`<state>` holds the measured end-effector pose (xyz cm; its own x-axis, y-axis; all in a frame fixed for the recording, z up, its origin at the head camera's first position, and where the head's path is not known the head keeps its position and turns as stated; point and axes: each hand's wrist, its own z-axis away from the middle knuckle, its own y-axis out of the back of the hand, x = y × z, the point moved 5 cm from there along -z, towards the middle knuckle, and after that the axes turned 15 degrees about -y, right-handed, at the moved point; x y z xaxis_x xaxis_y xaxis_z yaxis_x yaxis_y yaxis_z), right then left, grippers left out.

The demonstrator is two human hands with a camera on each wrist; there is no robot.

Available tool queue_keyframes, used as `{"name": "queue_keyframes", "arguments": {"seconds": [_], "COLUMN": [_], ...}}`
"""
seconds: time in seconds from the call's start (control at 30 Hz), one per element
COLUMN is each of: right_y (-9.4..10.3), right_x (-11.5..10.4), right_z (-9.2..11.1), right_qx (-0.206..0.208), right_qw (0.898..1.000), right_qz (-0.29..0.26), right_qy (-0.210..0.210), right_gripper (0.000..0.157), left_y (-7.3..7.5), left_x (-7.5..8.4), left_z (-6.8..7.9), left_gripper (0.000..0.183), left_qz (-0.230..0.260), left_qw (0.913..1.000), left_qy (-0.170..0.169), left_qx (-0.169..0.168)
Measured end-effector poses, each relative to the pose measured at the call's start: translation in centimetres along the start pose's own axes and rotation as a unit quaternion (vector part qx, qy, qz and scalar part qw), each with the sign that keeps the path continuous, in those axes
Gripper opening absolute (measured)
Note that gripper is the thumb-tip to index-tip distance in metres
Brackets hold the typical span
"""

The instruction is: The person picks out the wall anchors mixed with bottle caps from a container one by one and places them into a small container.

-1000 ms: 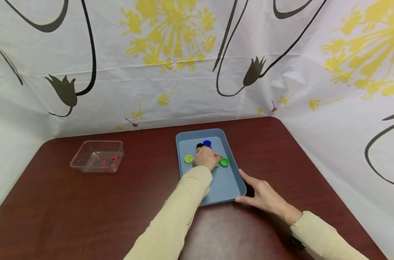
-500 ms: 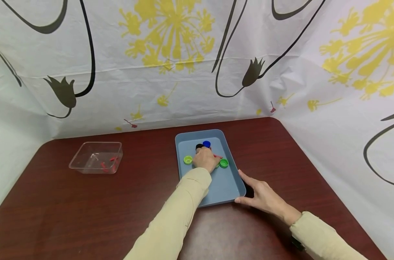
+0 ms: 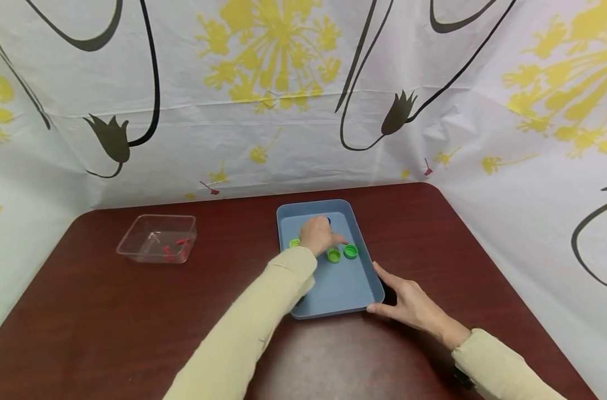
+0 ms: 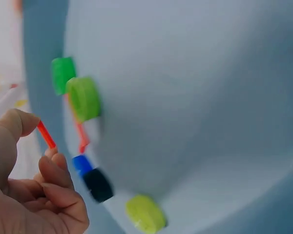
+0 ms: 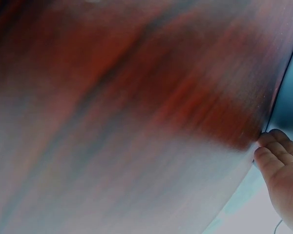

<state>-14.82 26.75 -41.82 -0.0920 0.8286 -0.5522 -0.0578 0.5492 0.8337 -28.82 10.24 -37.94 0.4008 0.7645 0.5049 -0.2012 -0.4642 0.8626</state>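
My left hand [image 3: 317,236] is over the far half of a blue tray [image 3: 341,291], pinching a small red stick-like piece [image 4: 47,134] between thumb and finger. In the left wrist view, a second red piece [image 4: 82,139] lies in the tray, partly behind a light green bottle cap [image 4: 85,99]. Beside that cap stands a green cap [image 4: 63,75]. A blue cap [image 4: 82,165] touches a black cap [image 4: 98,185], and a yellow-green cap [image 4: 146,214] sits apart. Straight fingers of my right hand [image 3: 413,308] touch the tray's near right corner.
A clear plastic box [image 3: 128,256] with several red pieces [image 3: 168,253] stands at the far left of the dark red-brown table [image 3: 223,278]. Patterned white cloth [image 3: 173,161] hangs along the table's back and sides.
My left hand has lifted slightly with the red piece and moved back, uncovering the light green cap. The right hand stays at the tray corner. The head view has shifted a little.
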Motion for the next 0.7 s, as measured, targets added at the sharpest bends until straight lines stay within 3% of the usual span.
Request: {"name": "queue_keyframes", "arguments": {"seconds": [0.13, 0.33, 0.43, 0.57, 0.7], "right_y": [-0.1, -0.3, -0.3, -0.2, 0.0], "right_x": [0.0, 0.1, 0.1, 0.0, -0.1], "right_z": [-0.1, -0.1, -0.1, -0.1, 0.0], "right_qx": [0.002, -0.003, -0.005, -0.001, 0.002], "right_qw": [1.000, 1.000, 1.000, 1.000, 1.000], "right_qz": [0.002, 0.006, 0.005, 0.008, 0.009], "right_qy": [-0.001, -0.009, -0.013, -0.013, -0.010], "right_gripper": [0.088, 0.088, 0.089, 0.089, 0.089], "left_y": [1.7, 4.0, 4.7, 5.9, 8.0], "left_x": [-0.8, -2.4, -3.1, -4.5, -7.2], "left_z": [0.2, 1.4, 2.1, 3.4, 5.1], "left_gripper": [0.045, 0.018, 0.020, 0.021, 0.024], "left_qz": [0.070, 0.145, 0.186, 0.212, 0.226], "left_qw": [0.9972, 0.9880, 0.9801, 0.9721, 0.9665], "left_qy": [-0.024, -0.049, -0.066, -0.087, -0.092], "left_qx": [0.002, 0.018, 0.024, 0.048, 0.078]}}
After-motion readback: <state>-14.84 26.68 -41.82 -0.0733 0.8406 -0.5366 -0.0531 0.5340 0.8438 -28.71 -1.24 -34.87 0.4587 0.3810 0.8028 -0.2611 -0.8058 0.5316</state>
